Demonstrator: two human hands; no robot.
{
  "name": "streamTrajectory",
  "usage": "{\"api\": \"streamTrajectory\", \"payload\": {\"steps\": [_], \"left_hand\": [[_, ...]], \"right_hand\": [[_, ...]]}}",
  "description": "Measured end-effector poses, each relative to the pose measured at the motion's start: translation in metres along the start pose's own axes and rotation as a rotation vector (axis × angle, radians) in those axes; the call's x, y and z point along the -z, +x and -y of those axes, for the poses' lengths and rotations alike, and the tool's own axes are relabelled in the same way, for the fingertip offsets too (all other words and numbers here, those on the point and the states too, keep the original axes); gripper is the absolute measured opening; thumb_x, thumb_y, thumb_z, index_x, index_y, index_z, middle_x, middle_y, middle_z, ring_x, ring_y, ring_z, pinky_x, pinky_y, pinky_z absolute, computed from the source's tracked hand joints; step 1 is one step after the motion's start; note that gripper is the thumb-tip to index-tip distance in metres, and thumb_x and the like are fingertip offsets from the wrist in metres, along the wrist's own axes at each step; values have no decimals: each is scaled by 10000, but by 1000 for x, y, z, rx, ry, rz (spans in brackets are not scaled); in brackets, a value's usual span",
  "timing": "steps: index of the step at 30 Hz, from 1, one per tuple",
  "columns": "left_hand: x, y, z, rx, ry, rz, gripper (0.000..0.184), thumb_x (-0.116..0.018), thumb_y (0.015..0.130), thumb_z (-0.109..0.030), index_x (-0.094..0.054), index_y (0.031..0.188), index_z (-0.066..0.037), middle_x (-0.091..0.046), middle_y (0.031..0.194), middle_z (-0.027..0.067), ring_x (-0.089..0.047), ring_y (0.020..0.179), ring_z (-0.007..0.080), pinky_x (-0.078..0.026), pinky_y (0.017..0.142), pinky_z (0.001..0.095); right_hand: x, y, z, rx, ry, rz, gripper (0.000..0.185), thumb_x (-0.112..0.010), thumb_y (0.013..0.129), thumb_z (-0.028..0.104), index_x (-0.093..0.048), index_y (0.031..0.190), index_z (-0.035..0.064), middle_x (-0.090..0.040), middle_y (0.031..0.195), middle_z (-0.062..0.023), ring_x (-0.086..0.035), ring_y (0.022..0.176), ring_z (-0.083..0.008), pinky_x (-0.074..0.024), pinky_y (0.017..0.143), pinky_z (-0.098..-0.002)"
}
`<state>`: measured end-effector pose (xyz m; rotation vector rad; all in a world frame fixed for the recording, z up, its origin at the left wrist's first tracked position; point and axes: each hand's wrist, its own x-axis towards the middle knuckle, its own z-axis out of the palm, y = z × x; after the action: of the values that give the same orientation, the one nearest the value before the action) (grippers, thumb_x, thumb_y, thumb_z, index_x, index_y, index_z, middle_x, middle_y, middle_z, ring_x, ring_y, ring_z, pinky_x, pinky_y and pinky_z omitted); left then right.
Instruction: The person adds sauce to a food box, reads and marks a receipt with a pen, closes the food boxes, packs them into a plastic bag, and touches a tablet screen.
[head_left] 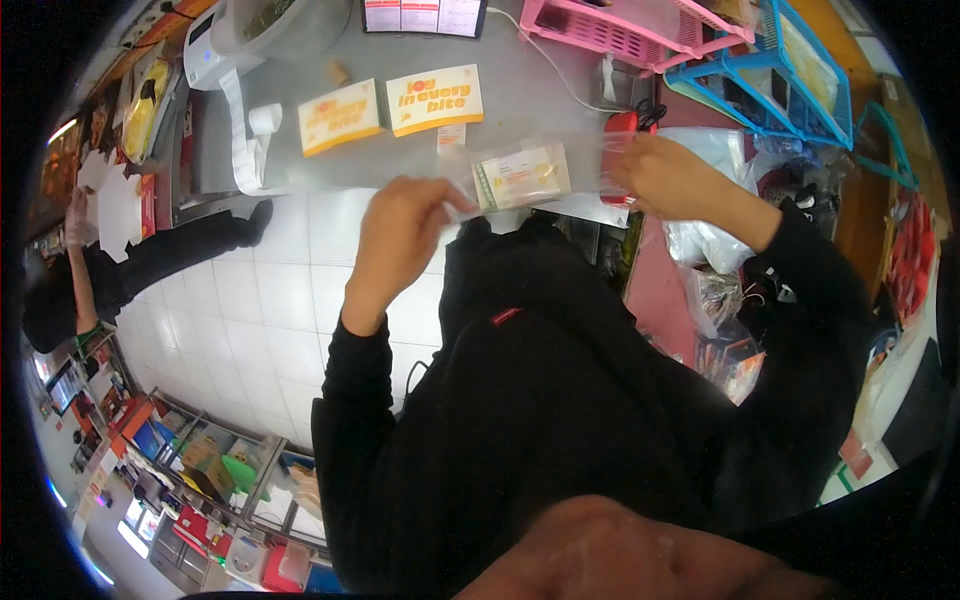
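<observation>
A clear plastic bag (460, 165) is stretched between my two hands just above the front edge of the metal counter (400, 165). Inside it lies a flat packet (520, 177) with a pale label and a green patterned strip. My left hand (400, 235) is closed, its thumb and fingers pinching the left end of the bag. At the other end, my right hand (675, 178) has its fingers closed on the plastic, beside a red object (618, 150) that the hand partly covers. Behind the bag are two yellow-and-white printed cards (435, 100) and a small label (452, 137).
A white label printer (215, 50) with a paper strip (243, 140) stands back left. Pink (640, 35) and blue baskets (785, 90) occupy the back right. Plastic bags (705, 150) lie right of the counter. Another person's leg (190, 245) extends in at left.
</observation>
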<state>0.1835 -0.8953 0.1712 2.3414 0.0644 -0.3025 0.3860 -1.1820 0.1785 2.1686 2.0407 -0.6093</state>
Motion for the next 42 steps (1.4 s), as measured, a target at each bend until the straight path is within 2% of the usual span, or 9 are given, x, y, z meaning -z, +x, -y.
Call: {"api": "streamTrajectory", "payload": {"steps": [4,9,14,17,23,30,35,37,42], "left_hand": [[-45,56,-45,-346,-655,-62,658,-698,723,-5,-448,1323,-111,-627,925,100,-571,833,153,-466,803,297],[-75,94,-86,-80,-701,3,774,-709,754,-12,-308,1412,-78,-569,1017,109,-568,947,95,-485,825,290],[-112,99,-105,-272,-700,-50,880,-737,744,-64,-216,1453,-85,-491,1047,108,-565,761,120,-492,704,285],[-165,81,-127,-228,-271,205,1154,-781,683,-461,-72,1505,-68,-426,1083,267,-457,998,403,-352,905,492],[-146,45,-84,-435,-231,318,1027,-779,716,-408,-182,1483,-73,-422,1190,278,-434,1062,393,-365,950,444],[-34,28,-14,-179,-403,-678,438,-657,849,-184,-500,1229,-35,-625,1073,128,-581,1024,269,-405,987,396],[-102,93,-38,-628,-251,-470,404,-629,833,-146,-544,1220,-68,-623,1078,114,-572,1026,243,-395,999,401],[-137,112,-31,-808,-100,-377,397,-618,827,-130,-562,1217,-81,-622,1080,108,-568,1027,233,-390,1004,404],[-174,114,-7,-1344,132,-134,398,-591,811,-92,-606,1208,-115,-620,1085,94,-558,1030,207,-380,1016,410]], "right_hand": [[29,-2,37,92,144,-161,84,-600,707,35,-577,783,63,-622,903,-83,-579,898,-271,-442,836,-394],[-13,-12,-1,-113,615,-719,816,-815,608,297,-489,1321,74,-550,1254,-164,-476,1210,-338,-312,1052,-437],[-192,55,2,-467,409,-648,1119,-846,559,493,-299,1403,4,-579,1153,-210,-512,1146,-352,-288,1047,-464],[-157,113,44,-725,652,-629,932,-824,605,447,-421,1311,-9,-613,1028,-184,-568,1021,-346,-362,979,-466],[-190,129,53,-692,648,-834,639,-779,656,350,-537,1120,-16,-603,874,-150,-590,863,-327,-440,852,-443],[-21,18,56,-99,244,-1229,220,-683,701,173,-561,761,1,-520,710,-116,-574,718,-320,-498,657,-384],[113,-39,63,7,683,-816,340,-458,953,278,-520,766,1,-538,821,-118,-547,911,-251,-419,987,-470],[145,-45,74,-159,1053,-807,502,-329,974,425,-558,1065,-12,-499,1190,-155,-479,1173,-291,-232,1111,-475],[140,-48,70,-463,391,-691,549,-272,991,431,-389,1413,100,-245,1536,-88,-246,1407,-280,-150,1126,-509]]}}
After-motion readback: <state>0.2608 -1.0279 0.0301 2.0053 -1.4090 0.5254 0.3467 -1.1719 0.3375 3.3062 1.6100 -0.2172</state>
